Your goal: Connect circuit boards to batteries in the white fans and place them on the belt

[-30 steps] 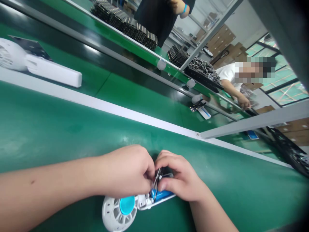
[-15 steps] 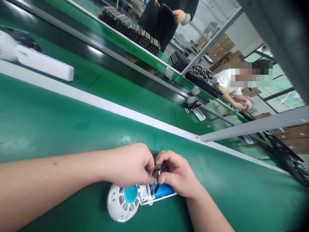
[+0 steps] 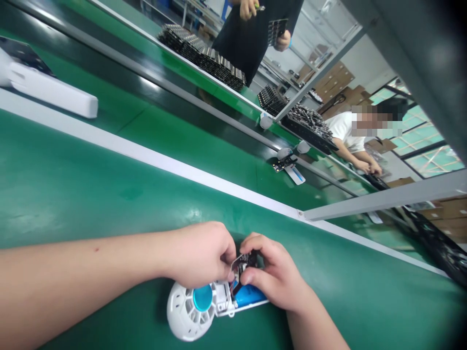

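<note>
A white handheld fan [image 3: 190, 318] with a turquoise centre lies on the green table, its handle open and a blue battery [image 3: 250, 295] inside. Over the handle, my right hand [image 3: 272, 272] grips a small dark circuit board [image 3: 249, 260] between thumb and fingers. My left hand [image 3: 207, 255] is pinched at the board's left edge, beside thin wires; what its fingertips hold is too small to make out.
A white rail [image 3: 175, 167] separates the table from a green conveyor [image 3: 146, 124]. On the conveyor are a white fan [image 3: 54, 92] and a fan with a board [image 3: 295, 175]. Stacked circuit boards [image 3: 204, 56] stand beyond. Two people work across the line; a grey post [image 3: 383, 194] slants at right.
The view has shifted slightly. The conveyor fans have moved left. Across the line, a person's hands have parted, with a board now visible in one. My hands keep nearly the same grip.
</note>
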`<state>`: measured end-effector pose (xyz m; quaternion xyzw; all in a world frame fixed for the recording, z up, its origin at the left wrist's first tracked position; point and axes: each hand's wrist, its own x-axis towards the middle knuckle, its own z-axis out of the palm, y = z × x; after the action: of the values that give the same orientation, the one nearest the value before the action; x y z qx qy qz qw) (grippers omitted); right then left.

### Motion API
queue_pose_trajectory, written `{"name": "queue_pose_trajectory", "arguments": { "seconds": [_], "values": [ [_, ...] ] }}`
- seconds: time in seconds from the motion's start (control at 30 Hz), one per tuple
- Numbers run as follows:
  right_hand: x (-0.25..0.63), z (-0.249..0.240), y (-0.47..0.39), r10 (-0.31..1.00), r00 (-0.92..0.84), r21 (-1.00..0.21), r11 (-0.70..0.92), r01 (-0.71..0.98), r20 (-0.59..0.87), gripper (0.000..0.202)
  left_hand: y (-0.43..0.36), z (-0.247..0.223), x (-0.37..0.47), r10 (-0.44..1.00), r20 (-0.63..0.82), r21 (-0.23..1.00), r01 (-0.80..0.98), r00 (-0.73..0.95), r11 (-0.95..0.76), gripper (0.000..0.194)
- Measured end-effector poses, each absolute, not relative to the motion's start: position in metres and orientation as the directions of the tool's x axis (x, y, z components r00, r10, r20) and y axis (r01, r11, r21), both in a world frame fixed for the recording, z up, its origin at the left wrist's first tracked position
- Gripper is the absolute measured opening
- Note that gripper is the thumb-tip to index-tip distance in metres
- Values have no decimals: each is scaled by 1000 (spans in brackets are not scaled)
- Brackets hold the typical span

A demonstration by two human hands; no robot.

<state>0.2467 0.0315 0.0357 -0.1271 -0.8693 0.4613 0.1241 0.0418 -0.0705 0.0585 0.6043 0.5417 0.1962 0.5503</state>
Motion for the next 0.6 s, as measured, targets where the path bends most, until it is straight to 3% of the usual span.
{"name": "queue_pose_trajectory", "arguments": {
  "seconds": [0.6],
  "values": [
    [247, 37, 31, 290, -943, -823, 567, 30, 165, 27, -71, 61, 45, 879, -339, 847, 516, 335, 131, 16]
  ]
}}
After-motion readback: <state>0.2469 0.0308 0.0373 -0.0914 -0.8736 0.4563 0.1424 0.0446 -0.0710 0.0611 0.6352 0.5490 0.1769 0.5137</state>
